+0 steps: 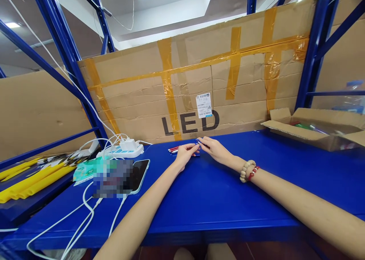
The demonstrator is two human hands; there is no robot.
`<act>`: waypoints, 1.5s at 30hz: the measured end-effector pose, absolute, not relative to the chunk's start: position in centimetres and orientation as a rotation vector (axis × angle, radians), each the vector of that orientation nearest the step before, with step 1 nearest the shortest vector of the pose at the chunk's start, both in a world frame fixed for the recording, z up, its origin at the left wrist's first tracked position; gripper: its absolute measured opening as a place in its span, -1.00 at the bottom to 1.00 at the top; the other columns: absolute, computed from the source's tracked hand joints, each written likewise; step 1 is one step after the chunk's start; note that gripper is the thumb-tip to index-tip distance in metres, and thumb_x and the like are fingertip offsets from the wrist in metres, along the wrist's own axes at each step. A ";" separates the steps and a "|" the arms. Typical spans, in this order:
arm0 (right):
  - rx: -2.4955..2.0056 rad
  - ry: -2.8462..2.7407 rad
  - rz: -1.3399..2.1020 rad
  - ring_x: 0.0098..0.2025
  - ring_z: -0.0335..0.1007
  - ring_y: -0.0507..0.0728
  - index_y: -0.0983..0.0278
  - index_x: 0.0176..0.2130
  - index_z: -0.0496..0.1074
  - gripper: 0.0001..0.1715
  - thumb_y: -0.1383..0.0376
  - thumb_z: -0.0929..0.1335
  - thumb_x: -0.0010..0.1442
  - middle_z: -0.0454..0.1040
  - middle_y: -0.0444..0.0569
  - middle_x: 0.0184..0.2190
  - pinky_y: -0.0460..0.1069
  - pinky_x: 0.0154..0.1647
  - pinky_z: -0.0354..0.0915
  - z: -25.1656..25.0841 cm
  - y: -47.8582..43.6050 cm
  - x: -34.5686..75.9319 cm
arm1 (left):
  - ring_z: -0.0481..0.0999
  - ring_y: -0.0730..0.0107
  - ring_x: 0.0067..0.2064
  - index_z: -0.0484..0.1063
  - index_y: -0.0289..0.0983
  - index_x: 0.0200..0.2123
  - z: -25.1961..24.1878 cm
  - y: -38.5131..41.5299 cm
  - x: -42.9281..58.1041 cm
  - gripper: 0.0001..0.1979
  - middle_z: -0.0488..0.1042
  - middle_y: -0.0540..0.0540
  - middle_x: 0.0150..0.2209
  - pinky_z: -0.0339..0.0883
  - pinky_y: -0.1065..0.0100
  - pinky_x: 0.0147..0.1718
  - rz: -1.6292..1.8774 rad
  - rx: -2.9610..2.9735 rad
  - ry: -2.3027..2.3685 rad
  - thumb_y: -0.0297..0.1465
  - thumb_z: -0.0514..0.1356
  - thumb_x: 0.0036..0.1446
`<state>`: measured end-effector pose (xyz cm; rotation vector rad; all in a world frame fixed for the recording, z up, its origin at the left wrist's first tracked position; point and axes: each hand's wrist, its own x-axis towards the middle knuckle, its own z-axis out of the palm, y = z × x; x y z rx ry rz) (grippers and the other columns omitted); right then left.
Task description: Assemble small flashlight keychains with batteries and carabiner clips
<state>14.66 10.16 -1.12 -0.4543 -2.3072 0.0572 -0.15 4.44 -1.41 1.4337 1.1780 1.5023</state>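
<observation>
My left hand and my right hand meet above the blue shelf top, their fingertips nearly touching. Between them is a small dark blue, pen-like piece, pinched by the fingers of both hands. Fingers cover most of it, so its full shape is hidden. Just left of my left hand lie several slim pens, red and dark with pale tips, partly covered by that hand. A bead bracelet and a red one circle my right wrist.
A phone lies at the left beside a blurred-out patch, white cables and a power strip. Yellow tubes are further left. An open cardboard box with colored items stands at the back right. A cardboard panel walls the back.
</observation>
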 end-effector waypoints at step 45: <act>-0.942 -2.289 0.098 -0.22 0.37 0.13 0.25 -0.14 0.47 -0.69 0.20 0.26 0.18 0.41 0.05 -0.23 0.00 -0.25 0.28 -1.3 11.8 16.4 | 0.45 0.36 -0.31 0.56 -0.30 -0.39 -1.7 4.6 -1.2 -0.76 0.56 -0.10 -0.35 0.28 0.36 -0.27 1.532 1.543 1.340 -0.29 0.31 -0.16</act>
